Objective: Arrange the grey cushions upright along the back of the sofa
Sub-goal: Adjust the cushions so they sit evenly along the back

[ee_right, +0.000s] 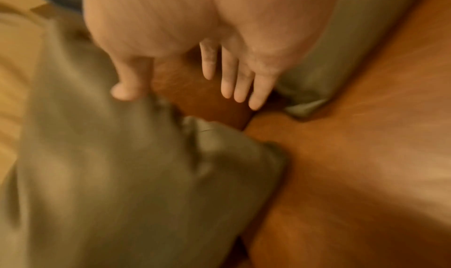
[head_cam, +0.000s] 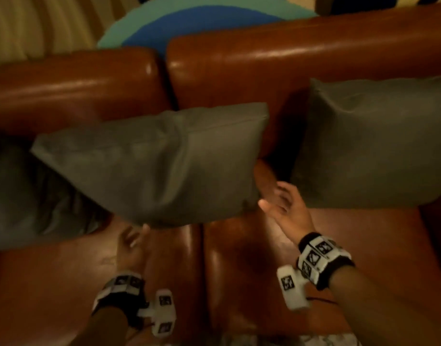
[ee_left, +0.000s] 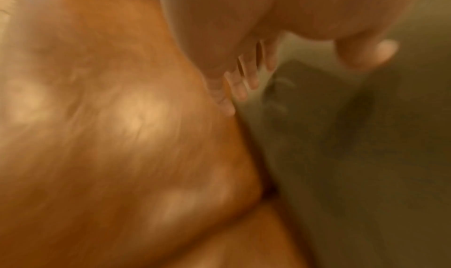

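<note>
Three grey cushions lean on the brown leather sofa [head_cam: 251, 66]. The middle cushion [head_cam: 159, 166] tilts against the backrest over the seam between the seats. The right cushion [head_cam: 374, 143] stands upright against the back. The left cushion [head_cam: 22, 196] slumps at the frame's left edge. My left hand [head_cam: 132, 242] hovers just under the middle cushion's lower edge, fingers loose, holding nothing. My right hand [head_cam: 279, 201] is spread open between the middle and right cushions, its thumb near the middle cushion's lower right corner. In the right wrist view the fingers [ee_right: 234, 79] are straight, with the middle cushion [ee_right: 122, 166] below them.
Bare leather seat [head_cam: 264, 270] lies in front of the cushions. Behind the sofa are a blue and teal round shape [head_cam: 202, 23] and pale striped fabric [head_cam: 34, 23]. The left wrist view shows blurred leather [ee_left: 109, 137] and grey cushion [ee_left: 366, 156].
</note>
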Action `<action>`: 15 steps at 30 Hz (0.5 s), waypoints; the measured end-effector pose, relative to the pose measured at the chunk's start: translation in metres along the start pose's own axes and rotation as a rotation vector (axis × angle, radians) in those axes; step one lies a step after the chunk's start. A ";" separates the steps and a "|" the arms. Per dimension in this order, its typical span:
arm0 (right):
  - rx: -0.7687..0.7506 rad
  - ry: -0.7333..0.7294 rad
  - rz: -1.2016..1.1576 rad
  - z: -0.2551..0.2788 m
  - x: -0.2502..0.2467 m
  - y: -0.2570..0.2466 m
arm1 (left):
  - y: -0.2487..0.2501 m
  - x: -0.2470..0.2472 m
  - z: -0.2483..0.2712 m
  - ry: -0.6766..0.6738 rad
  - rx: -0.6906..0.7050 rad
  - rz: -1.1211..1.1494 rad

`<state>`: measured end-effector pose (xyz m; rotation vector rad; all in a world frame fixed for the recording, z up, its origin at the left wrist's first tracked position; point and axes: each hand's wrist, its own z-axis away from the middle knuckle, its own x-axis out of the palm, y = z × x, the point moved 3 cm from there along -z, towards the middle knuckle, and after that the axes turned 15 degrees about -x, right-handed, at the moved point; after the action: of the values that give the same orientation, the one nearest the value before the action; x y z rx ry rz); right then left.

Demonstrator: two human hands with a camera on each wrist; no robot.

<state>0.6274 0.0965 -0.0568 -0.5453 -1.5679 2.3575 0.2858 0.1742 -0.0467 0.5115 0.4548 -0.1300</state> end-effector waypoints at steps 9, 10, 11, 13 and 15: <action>0.014 0.001 -0.139 -0.039 0.069 -0.054 | 0.092 -0.047 -0.037 -0.178 0.232 0.237; 0.018 0.012 -0.119 -0.038 0.069 -0.060 | 0.093 -0.046 -0.037 -0.200 0.225 0.269; 0.018 0.025 -0.101 -0.038 0.068 -0.064 | 0.094 -0.045 -0.037 -0.229 0.207 0.301; 0.022 0.051 -0.097 -0.036 0.065 -0.066 | 0.095 -0.044 -0.034 -0.293 0.178 0.311; 0.030 0.065 -0.114 -0.034 0.063 -0.063 | 0.094 -0.041 -0.034 -0.333 0.180 0.274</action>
<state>0.5861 0.1749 -0.0209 -0.5071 -1.4918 2.2524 0.2580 0.2726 -0.0133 0.7093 0.0454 0.0090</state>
